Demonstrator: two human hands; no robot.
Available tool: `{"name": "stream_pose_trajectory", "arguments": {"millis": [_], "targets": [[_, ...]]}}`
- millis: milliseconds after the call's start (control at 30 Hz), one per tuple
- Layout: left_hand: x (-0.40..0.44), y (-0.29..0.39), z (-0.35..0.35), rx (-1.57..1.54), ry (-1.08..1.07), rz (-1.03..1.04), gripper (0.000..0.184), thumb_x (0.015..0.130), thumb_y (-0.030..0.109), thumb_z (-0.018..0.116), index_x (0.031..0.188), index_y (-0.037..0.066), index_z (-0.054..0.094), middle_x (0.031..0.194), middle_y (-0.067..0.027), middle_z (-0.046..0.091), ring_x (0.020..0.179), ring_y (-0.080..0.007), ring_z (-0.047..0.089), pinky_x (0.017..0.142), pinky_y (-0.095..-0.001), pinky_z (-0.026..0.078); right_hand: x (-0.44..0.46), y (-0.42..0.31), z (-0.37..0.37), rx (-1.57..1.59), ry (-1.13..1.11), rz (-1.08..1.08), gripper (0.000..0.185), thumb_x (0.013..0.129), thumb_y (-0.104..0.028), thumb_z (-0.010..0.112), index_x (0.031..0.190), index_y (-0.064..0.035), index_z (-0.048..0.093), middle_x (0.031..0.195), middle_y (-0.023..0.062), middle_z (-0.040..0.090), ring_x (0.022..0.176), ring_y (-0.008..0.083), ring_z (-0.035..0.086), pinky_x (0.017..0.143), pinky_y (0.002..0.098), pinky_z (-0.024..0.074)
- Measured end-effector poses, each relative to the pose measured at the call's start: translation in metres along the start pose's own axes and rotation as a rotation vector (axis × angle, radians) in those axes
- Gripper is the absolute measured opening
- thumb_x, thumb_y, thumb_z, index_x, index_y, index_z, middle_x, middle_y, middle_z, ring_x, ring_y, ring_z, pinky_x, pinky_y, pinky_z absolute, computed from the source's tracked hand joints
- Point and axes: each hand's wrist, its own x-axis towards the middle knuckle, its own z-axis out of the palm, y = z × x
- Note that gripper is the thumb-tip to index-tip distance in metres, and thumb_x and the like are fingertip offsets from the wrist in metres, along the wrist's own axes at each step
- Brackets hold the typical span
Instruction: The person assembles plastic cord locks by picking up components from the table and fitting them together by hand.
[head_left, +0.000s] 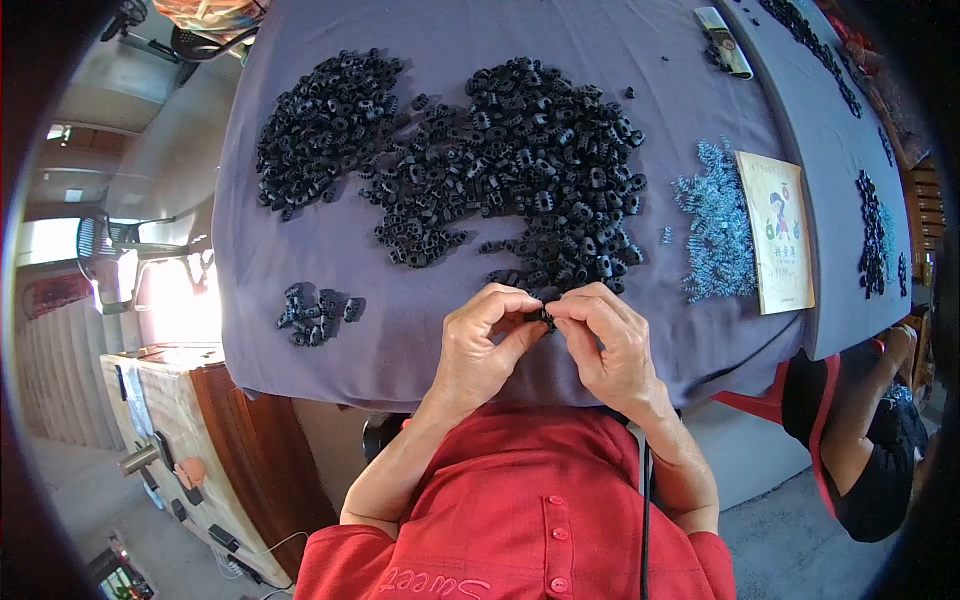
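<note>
Both hands meet near the table's front edge, fingertips pinched around a small black cord lock [541,315]. My left hand [482,345] grips it from the left between thumb and forefinger. On the other side, my right hand [608,345] presses thumb and fingers against it, covering much of it. Just beyond the hands spreads a large heap of black plastic cord lock parts [540,150]. To the right lies a pile of small metal springs [716,235]. A few black pieces [318,314] sit in a small group at the left.
A second heap of black parts [325,130] is at the back left. A booklet [778,232] lies beside the springs. Further right, another table surface [835,190] holds rows of black parts, and another person [860,440] sits there. A wooden cabinet [240,460] stands at left.
</note>
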Motion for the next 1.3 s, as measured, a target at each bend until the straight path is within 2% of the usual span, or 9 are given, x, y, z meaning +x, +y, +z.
{"name": "stream_pose_trajectory", "arguments": {"millis": [367, 467, 567, 700, 767, 867, 933, 1133, 1300], "targets": [[-0.011, 0.002, -0.004, 0.129, -0.012, 0.05, 0.022, 0.073, -0.011, 0.067, 0.092, -0.001, 0.063, 0.092, -0.0073, 0.062, 0.082, -0.0135, 0.062, 0.072, -0.0251, 0.053, -0.004, -0.005, 0.004, -0.047, -0.103, -0.015, 0.014, 0.076, 0.004, 0.062, 0.088, -0.0013, 0.058, 0.079, 0.0119, 0.06, 0.069, 0.0295, 0.06, 0.06, 0.0359, 0.0485], [-0.017, 0.0, -0.008, 0.111, -0.031, 0.022, 0.023, 0.072, -0.011, 0.067, 0.092, -0.001, 0.063, 0.092, -0.0074, 0.062, 0.082, -0.0136, 0.062, 0.072, -0.0253, 0.052, -0.004, -0.01, 0.001, -0.004, -0.204, 0.125, 0.012, 0.076, 0.001, 0.064, 0.086, -0.0022, 0.058, 0.077, 0.0111, 0.06, 0.068, 0.029, 0.06, 0.059, 0.0356, 0.0478], [-0.023, -0.003, -0.013, 0.13, -0.065, 0.013, 0.023, 0.072, -0.012, 0.066, 0.092, -0.001, 0.063, 0.093, -0.0076, 0.062, 0.081, -0.013, 0.061, 0.071, -0.0253, 0.052, -0.006, -0.007, 0.003, 0.09, -0.311, 0.283, 0.013, 0.075, -0.003, 0.07, 0.084, -0.0014, 0.061, 0.078, 0.0099, 0.062, 0.064, 0.021, 0.061, 0.055, 0.0304, 0.0472], [-0.028, -0.007, -0.021, 0.09, -0.027, -0.005, 0.02, 0.074, -0.011, 0.065, 0.092, -0.002, 0.063, 0.093, -0.0076, 0.062, 0.079, -0.0126, 0.061, 0.069, -0.0246, 0.053, -0.002, -0.004, 0.009, 0.045, -0.323, 0.217, 0.015, 0.074, -0.005, 0.071, 0.085, -0.0018, 0.061, 0.078, 0.0097, 0.061, 0.065, 0.021, 0.06, 0.055, 0.0304, 0.0468], [-0.026, -0.011, -0.024, -0.092, 0.095, -0.049, 0.018, 0.077, -0.01, 0.065, 0.093, -0.002, 0.063, 0.094, -0.0074, 0.061, 0.078, -0.013, 0.062, 0.068, -0.0242, 0.053, 0.008, -0.003, 0.01, 0.029, -0.311, 0.158, 0.015, 0.074, -0.005, 0.071, 0.085, -0.0019, 0.061, 0.079, 0.0095, 0.06, 0.068, 0.0227, 0.06, 0.058, 0.0316, 0.0472], [-0.022, -0.02, -0.035, -0.206, 0.186, -0.127, 0.017, 0.08, -0.009, 0.063, 0.096, -0.003, 0.062, 0.092, -0.0069, 0.062, 0.074, -0.0129, 0.062, 0.068, -0.024, 0.054, 0.025, 0.005, 0.015, -0.219, -0.153, -0.08, 0.014, 0.073, -0.003, 0.069, 0.085, -0.0024, 0.061, 0.082, 0.0093, 0.059, 0.075, 0.0261, 0.058, 0.064, 0.0343, 0.0474], [-0.021, -0.022, -0.037, -0.28, 0.219, -0.192, 0.017, 0.08, -0.009, 0.063, 0.096, -0.002, 0.063, 0.089, -0.006, 0.061, 0.074, -0.0111, 0.062, 0.068, -0.0235, 0.054, 0.033, 0.01, 0.02, -0.301, -0.154, -0.116, 0.013, 0.071, -0.001, 0.066, 0.082, -0.0044, 0.061, 0.083, 0.0073, 0.056, 0.077, 0.0271, 0.054, 0.069, 0.0367, 0.0449], [-0.019, -0.024, -0.037, -0.296, 0.206, -0.202, 0.017, 0.081, -0.007, 0.064, 0.097, -0.002, 0.063, 0.087, -0.0054, 0.062, 0.073, -0.0104, 0.061, 0.068, -0.0235, 0.055, 0.056, 0.027, 0.04, -0.434, -0.098, -0.217, 0.01, 0.071, -0.005, 0.063, 0.081, -0.0056, 0.062, 0.081, 0.0059, 0.055, 0.078, 0.0243, 0.053, 0.07, 0.036, 0.0419], [-0.019, -0.026, -0.035, -0.282, 0.209, -0.165, 0.018, 0.081, -0.005, 0.065, 0.099, -0.002, 0.063, 0.086, -0.0049, 0.062, 0.074, -0.0098, 0.061, 0.067, -0.0236, 0.055, 0.066, 0.03, 0.059, -0.637, -0.16, -0.277, 0.004, 0.068, -0.009, 0.058, 0.071, -0.0056, 0.057, 0.08, 0.0073, 0.047, 0.079, 0.024, 0.045, 0.069, 0.035, 0.0368]]}}
